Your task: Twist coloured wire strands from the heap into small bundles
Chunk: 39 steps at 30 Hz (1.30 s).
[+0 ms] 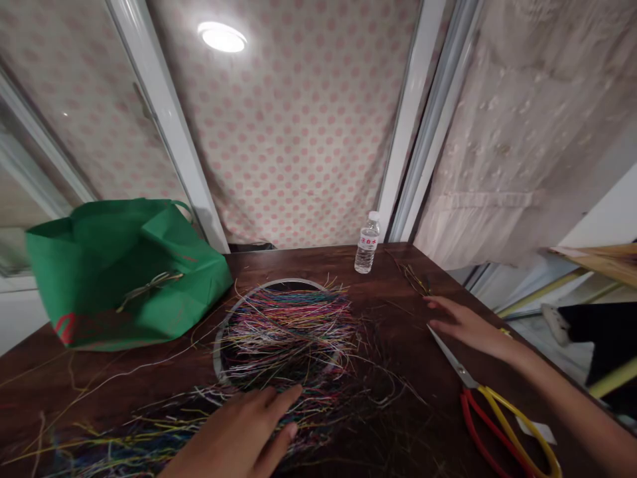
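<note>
Many thin coloured wires (293, 325), or strands much like wires, lie across a round grey-rimmed frame (217, 355) on the dark table. More loose strands (124, 441) spread along the near left. My left hand (243, 428) rests over the strands just below the frame, thumb and forefinger apart; its other fingers are partly hidden. On the right, my right hand (462, 325) reaches over the table with fingers stretched out. Its fingertips are at the near end of a small bundle of strands (417, 279); whether they touch is unclear. Scissors (470, 382) with red and yellow handles lie open-bladed beneath that forearm.
A green bag (124, 285) stands at the left, a tied cord (149, 289) against its side. Toward the back is a clear water bottle (367, 245). A white scrap (540, 430) lies by the scissors. Behind the table hangs a dotted curtain (308, 146).
</note>
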Motion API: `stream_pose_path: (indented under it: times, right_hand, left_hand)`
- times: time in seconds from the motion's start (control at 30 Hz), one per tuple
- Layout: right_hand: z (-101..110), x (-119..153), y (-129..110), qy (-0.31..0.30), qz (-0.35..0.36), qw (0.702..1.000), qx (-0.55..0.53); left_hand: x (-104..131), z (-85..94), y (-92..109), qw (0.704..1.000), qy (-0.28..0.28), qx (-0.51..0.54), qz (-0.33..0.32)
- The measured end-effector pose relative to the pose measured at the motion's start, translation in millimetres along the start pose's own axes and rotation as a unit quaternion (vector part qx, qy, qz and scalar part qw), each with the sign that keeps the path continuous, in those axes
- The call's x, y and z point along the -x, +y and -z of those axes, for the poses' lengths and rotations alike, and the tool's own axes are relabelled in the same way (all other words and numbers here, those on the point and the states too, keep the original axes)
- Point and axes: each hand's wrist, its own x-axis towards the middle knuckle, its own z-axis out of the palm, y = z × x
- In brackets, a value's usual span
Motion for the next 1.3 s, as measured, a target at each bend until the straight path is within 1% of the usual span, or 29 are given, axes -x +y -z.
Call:
stream_pose_path:
  times: [0.07,0.13,0.23,0.33,0.43,0.53,0.63,0.73,0.83,0.9,0.97,1.03,1.17,1.3]
  right_hand:
    - [-8.9,13.0,-16.1,0.002,0.030,0.999,0.011]
    - [-16.8,16.6,-34.0,0.004,0.058,0.998,0.021]
    - [-26.1,9.0,-63.2,0.002,0.101,0.994,0.033]
    - [-33.5,-9.4,-99.5,-0.017,0.150,0.988,0.045]
    - [-44.1,-39.3,-141.0,-0.051,0.202,0.976,0.060]
    - [-62.9,-83.7,-176.9,-0.117,0.239,0.960,0.086]
    - [-89.1,-136.8,-202.0,-0.176,0.227,0.950,0.126]
    - [-117.2,-182.8,-220.4,-0.216,0.181,0.945,0.164]
    - [-141.5,-209.5,-232.9,-0.250,0.140,0.941,0.180]
    - [-152.4,-217.4,-236.0,-0.270,0.122,0.938,0.180]
    - [-157.4,-220.7,-234.9,-0.280,0.108,0.938,0.175]
    - [-156.5,-222.3,-231.2,-0.281,0.097,0.940,0.164]
    - [-145.6,-224.9,-223.0,-0.277,0.090,0.948,0.127]
    - [-134.9,-227.0,-215.8,-0.264,0.102,0.956,0.076]
  left_hand:
    - [-10.0,-1.9,-9.1,0.999,-0.022,0.004,0.025]
    - [-20.4,-3.9,-18.4,0.997,-0.050,-0.002,0.054]
    - [-31.1,-6.3,-30.4,0.994,-0.067,-0.015,0.085]
    - [-34.8,-6.1,-37.0,0.992,-0.080,-0.009,0.095]
    - [-34.6,-2.4,-36.1,0.991,-0.088,0.015,0.095]
    - [-30.9,2.7,-31.0,0.992,-0.073,0.043,0.089]
    - [-23.9,9.2,-26.2,0.994,-0.057,0.059,0.075]
    - [-16.9,19.5,-22.7,0.994,-0.051,0.071,0.069]
    - [-12.3,30.4,-21.9,0.994,-0.039,0.065,0.078]
    - [-10.0,34.3,-23.6,0.995,-0.030,0.056,0.077]
    - [-7.6,35.0,-26.6,0.996,-0.022,0.049,0.068]
    - [-5.2,33.6,-29.5,0.997,-0.013,0.041,0.057]
    - [-2.0,30.7,-31.8,0.998,-0.005,0.038,0.044]
    - [-1.3,29.6,-31.8,0.997,-0.006,0.049,0.056]
